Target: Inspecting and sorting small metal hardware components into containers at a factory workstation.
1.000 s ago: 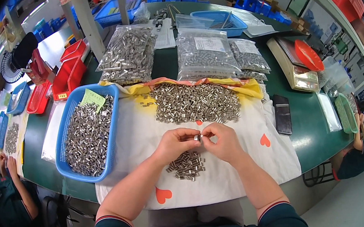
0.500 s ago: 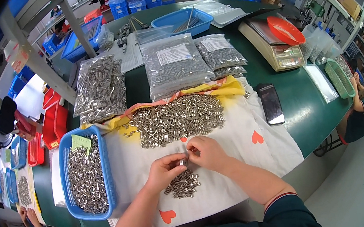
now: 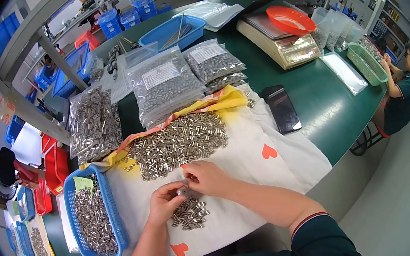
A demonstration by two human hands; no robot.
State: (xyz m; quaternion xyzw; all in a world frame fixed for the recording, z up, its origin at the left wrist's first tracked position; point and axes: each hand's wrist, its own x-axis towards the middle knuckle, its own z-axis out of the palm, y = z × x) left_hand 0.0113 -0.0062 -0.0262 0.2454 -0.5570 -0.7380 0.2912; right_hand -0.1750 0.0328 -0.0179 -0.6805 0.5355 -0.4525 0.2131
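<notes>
Left of the white cloth on your table sits a blue basket of metal sleeves. Your left hand and right hand meet over the cloth, both pinching one small metal sleeve, just above a small pile. The big heap lies beyond, toward the cloth's far edge.

One head-worn fisheye view looks steeply down, close over the green table; edges bend toward the rim.
</notes>
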